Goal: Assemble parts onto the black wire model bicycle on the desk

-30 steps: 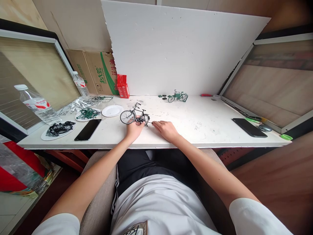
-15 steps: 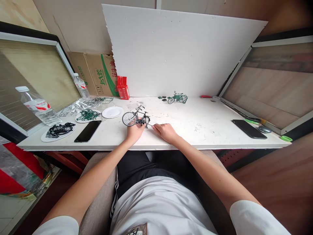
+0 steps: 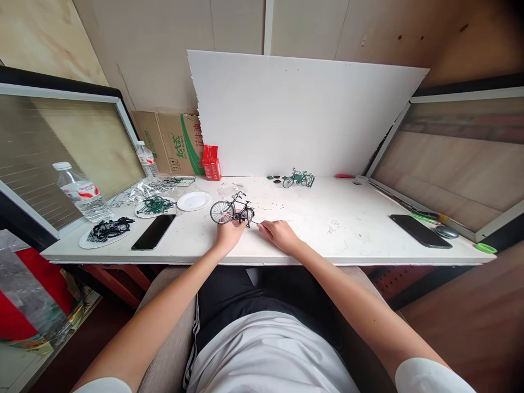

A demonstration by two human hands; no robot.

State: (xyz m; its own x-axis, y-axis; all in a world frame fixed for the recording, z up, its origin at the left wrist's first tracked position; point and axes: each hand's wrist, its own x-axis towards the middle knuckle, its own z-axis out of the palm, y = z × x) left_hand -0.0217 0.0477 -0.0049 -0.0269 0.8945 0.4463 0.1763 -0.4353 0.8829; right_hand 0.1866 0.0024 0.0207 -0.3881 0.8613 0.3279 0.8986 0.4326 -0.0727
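Observation:
A black model bicycle (image 3: pixel 233 209) is above the front part of the white table, its front wheel to the left. My left hand (image 3: pixel 230 236) is closed around its lower rear part from below; the fingertips are partly hidden by the bike. Just to the right, my right hand (image 3: pixel 279 234) pinches a thin dark rod (image 3: pixel 255 222) that points at the rear wheel. What kind of tool or part the rod is, I cannot make out. Whether its tip touches the wheel is too small to tell.
At the back stands a green model bicycle (image 3: pixel 298 179). To the left are a white paper plate (image 3: pixel 194 201), plates of green parts (image 3: pixel 156 204) and black parts (image 3: pixel 109 229), a phone (image 3: pixel 154 232) and water bottles (image 3: pixel 84 194). Another phone (image 3: pixel 420 231) lies at the right.
The camera view has tilted upward, so everything sits lower in the picture. Both hands keep nearly the same hold around the black model bicycle and the rod.

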